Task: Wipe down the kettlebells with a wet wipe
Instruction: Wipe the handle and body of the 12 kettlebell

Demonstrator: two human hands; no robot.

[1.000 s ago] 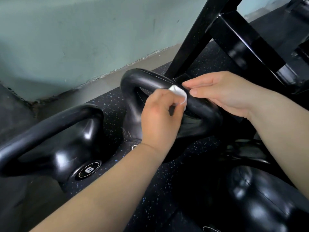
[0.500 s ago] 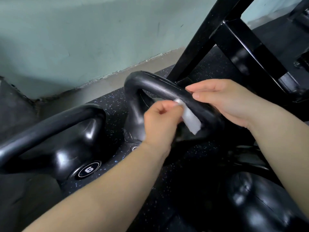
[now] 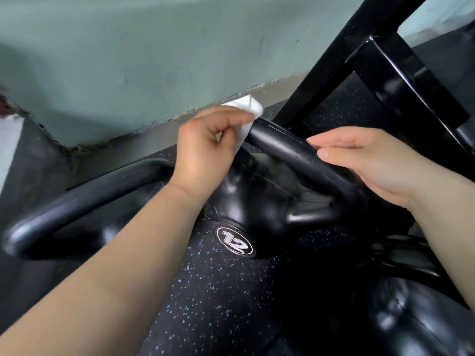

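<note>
Speckled floor (image 3: 218, 304); left hand (image 3: 205, 150) pinches wet wipe (image 3: 246, 109) on kettlebell handle (image 3: 290, 147), right hand (image 3: 372, 160) rests relaxed; better to wrap the wipe round

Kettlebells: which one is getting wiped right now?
The middle kettlebell marked 12: the left hand presses the wet wipe to its handle, and the right hand rests on it. The left kettlebell and the near-right kettlebell carry no wipe.

We find ourselves in a gym: a black kettlebell marked 12 (image 3: 257, 209) and a neighbouring kettlebell (image 3: 84, 201) stand on speckled rubber flooring (image 3: 218, 304), beside a black steel frame (image 3: 334, 60) and a scuffed pale green wall (image 3: 128, 47).
</note>
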